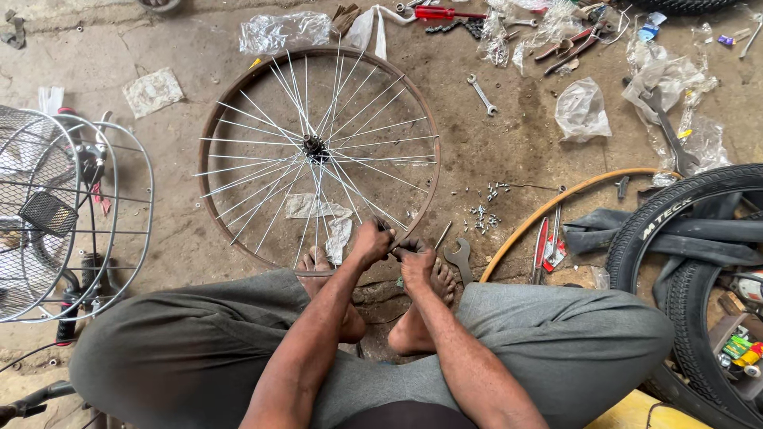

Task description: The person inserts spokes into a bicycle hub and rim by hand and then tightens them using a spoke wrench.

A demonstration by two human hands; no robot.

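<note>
I see my left hand (370, 241) and right hand (415, 259) meeting at the near edge of the rusty brown spoked bicycle wheel rim (230, 107) lying flat on the concrete floor (517, 143); the fingers of both pinch narrowly around a spoke end, though I cannot tell what else they hold. Several crumpled clear plastic bags (582, 110) lie along the far side, and two open-ended spanners: one small silver spanner (482, 94), one grey spanner (459, 259) just beside my right foot.

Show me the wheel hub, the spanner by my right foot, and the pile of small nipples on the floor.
hub (313, 146), head view, on its dark centre.
spanner (460, 259), head view, on its open-ended head.
nipples (482, 213), head view, middle of the scattered pile.
</note>
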